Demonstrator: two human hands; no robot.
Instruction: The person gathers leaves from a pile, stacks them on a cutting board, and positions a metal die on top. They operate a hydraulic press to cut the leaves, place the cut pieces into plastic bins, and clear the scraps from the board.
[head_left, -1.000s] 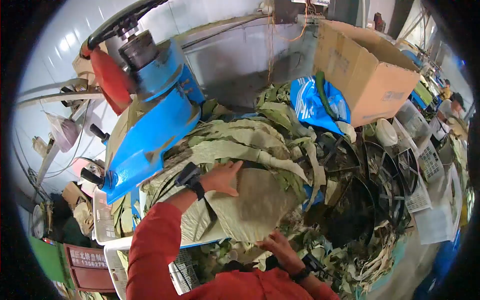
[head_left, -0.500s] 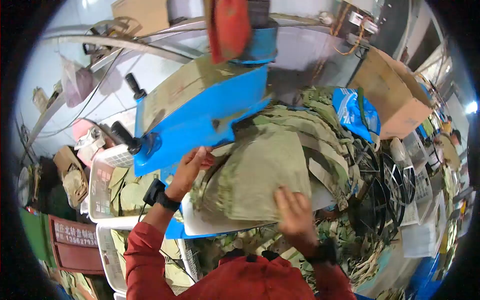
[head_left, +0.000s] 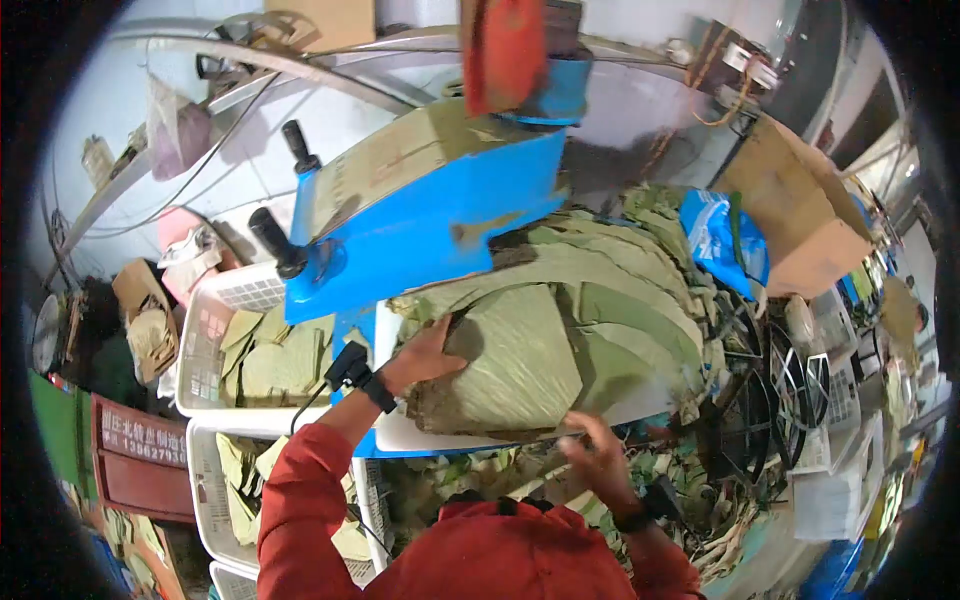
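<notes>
A thick stack of large green leaves lies on a white tray in front of a blue machine. My left hand grips the stack's left edge, thumb on top. Fingers curled on the leaves, my right hand holds the stack's near lower edge. Both wrists carry black bands, and both sleeves are red. More leaves are heaped behind and to the right of the stack.
White baskets with cut leaf pieces stand at the left. A cardboard box and a blue bag sit at the back right. Black wire frames and leaf scraps lie at the right.
The view has swung left and down. The leaf stack has settled flatter on the white tray. My right hand slid from the top of the stack to its near edge.
</notes>
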